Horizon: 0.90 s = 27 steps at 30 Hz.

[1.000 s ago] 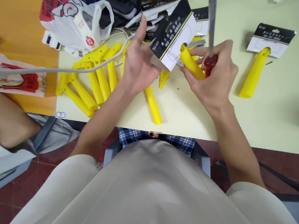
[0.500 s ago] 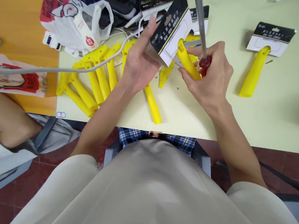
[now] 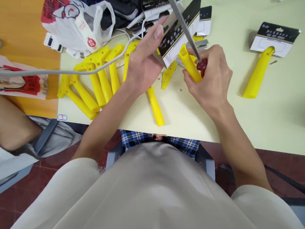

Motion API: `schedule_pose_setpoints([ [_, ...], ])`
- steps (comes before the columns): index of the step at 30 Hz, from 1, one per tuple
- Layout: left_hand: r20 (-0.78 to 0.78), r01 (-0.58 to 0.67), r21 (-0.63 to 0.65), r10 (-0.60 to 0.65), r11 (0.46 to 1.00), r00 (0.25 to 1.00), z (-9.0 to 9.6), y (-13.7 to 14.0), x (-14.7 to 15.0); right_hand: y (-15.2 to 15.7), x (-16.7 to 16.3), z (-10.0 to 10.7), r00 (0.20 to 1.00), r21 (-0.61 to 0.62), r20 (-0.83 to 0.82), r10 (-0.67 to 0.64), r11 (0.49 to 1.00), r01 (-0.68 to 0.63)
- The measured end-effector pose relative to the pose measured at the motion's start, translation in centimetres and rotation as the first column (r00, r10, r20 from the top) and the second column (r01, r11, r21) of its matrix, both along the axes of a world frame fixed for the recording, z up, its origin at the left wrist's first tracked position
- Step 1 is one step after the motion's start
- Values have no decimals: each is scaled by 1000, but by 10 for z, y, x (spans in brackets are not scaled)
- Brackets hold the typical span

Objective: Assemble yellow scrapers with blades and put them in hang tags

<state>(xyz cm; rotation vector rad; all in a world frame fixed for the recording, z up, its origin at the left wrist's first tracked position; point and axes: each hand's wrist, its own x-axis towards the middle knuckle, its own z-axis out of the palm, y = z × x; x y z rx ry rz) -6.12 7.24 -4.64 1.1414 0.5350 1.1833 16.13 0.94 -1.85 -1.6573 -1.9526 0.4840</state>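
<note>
My left hand (image 3: 144, 65) is closed on a folded black-and-white header card (image 3: 185, 33), thumb on its near edge. A yellow plastic scraper handle (image 3: 190, 65) meets the card's lower edge. My right hand (image 3: 215, 81) grips this handle between thumb and fingers. It also holds a screwdriver (image 3: 185, 29) by its dark red grip, with the metal shaft slanting up and left across the card. Below the hands lie a loose yellow plate with holes (image 3: 169, 75) and a small screw (image 3: 180, 90). Metal blades (image 3: 201, 43) show partly behind the handle.
Several yellow scraper handles (image 3: 88, 84) lie in a row at left, crossed by a grey cable (image 3: 97, 68). Another handle (image 3: 157, 107) lies near the front edge. A carded yellow handle (image 3: 257, 73) rests at right. A plastic bag (image 3: 67, 18) and a person's arm (image 3: 15, 127) are at left.
The screwdriver has tilted to the left, its shaft now crossing the card. My right hand has shifted slightly left, and the card has turned a little in my left hand.
</note>
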Motion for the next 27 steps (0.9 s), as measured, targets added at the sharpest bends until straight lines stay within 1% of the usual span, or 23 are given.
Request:
schedule_pose_setpoints([
  [1, -3, -3, -23, 3, 1000, 1000, 5, -6, 2, 0, -1, 1, 1000, -15, 11, -9, 1000, 9],
  [2, 26, -26, -52, 27, 998, 999, 10, -12, 3, 0, -1, 1, 1000, -30, 27, -16, 999, 17],
  [4, 107, -5, -67, 12, 998, 994, 20, -21, 7, 0, -2, 2, 998, -47, 57, -26, 998, 28],
  [6, 147, -31, -101, 45, 994, 988, 27, -26, 8, 0, -2, 2, 997, -41, 65, -28, 999, 31],
  [9, 95, -19, -157, 34, 987, 995, 29, -25, 8, -1, -2, 1, 997, -21, 66, -36, 999, 38],
  [10, 90, -9, -157, 24, 988, 996, 27, -24, 8, -2, -3, 0, 997, -18, 69, -37, 999, 39],
  [13, 129, -52, -157, 73, 986, 989, 15, -21, 9, -3, -3, 1, 997, -15, 68, -34, 999, 35],
  [14, 123, -98, -177, 121, 979, 985, 9, -19, 9, -4, -4, 2, 998, -17, 58, -29, 999, 30],
  [16, 67, -158, -206, 175, 966, 982, -5, -14, 8, -5, -4, 3, 1000, -28, 29, -10, 1000, 10],
  [17, 49, -195, -194, 208, 962, 977, -13, -10, 7, -6, -4, 3, 1000, -35, 13, 1, 999, -1],
  [19, 14, -193, -144, 197, 971, 980, -26, -2, 4, -6, -4, 2, 1000, -39, -16, 16, 999, -17],
  [21, 14, -205, -81, 206, 975, 978, -33, 3, 2, -5, -4, -1, 999, -19, -36, 22, 1000, -23],
  [23, 30, -242, -46, 243, 969, 970, -34, 5, 3, -4, -3, -5, 997, 20, -66, 35, 999, -34],
  [25, 33, -280, -43, 282, 959, 959, -30, 3, 6, -2, -2, -9, 994, 51, -98, 54, 997, -49],
  [27, 21, -285, -41, 286, 958, 958, -24, -1, 8, -2, 0, -9, 988, 70, -138, 76, 995, -66],
])
